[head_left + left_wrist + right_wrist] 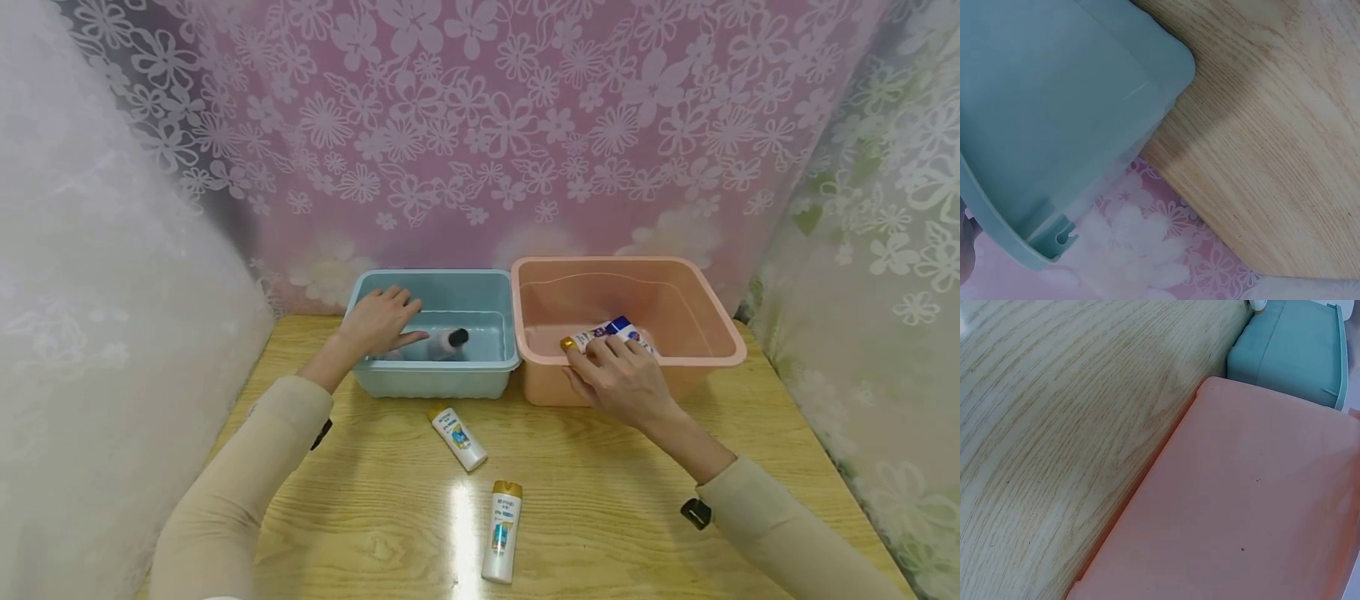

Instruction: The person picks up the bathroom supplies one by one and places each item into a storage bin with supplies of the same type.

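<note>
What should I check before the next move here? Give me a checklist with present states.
1. Blue bin upright on the table: ok.
2. Orange bin upright beside it: ok.
3. Black-capped bottle inside the blue bin: ok.
4. Table in front of the bins free of bottles: not ok; the nearer white gold-capped bottle and the farther white gold-capped bottle lie there.
5. Right grip firm on the gold-capped item at the orange bin: cannot tell; contact is partly hidden.
</note>
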Demonstrator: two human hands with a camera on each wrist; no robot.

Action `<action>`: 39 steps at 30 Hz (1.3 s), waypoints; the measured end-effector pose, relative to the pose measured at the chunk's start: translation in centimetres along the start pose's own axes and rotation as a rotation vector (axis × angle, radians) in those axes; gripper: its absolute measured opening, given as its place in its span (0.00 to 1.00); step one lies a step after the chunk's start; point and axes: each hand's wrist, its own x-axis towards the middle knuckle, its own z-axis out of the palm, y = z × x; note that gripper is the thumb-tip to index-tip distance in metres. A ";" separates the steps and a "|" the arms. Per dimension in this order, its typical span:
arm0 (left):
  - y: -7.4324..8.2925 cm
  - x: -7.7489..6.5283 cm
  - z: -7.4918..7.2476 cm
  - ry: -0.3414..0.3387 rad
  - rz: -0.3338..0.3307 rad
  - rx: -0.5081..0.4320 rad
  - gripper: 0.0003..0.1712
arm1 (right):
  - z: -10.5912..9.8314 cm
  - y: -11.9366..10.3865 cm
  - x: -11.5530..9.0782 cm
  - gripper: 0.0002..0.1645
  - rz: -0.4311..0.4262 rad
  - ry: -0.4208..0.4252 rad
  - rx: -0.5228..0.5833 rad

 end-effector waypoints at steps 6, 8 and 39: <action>0.1 0.0 -0.6 -0.014 0.003 -0.006 0.32 | 0.1 0.0 0.0 0.22 -0.003 0.007 -0.002; 0.1 0.0 -0.8 -0.010 0.007 -0.007 0.32 | 0.1 0.1 -0.1 0.23 -0.004 0.009 -0.003; 3.3 -1.5 -4.0 0.118 0.126 0.038 0.35 | 0.1 0.1 0.0 0.23 -0.006 0.014 0.000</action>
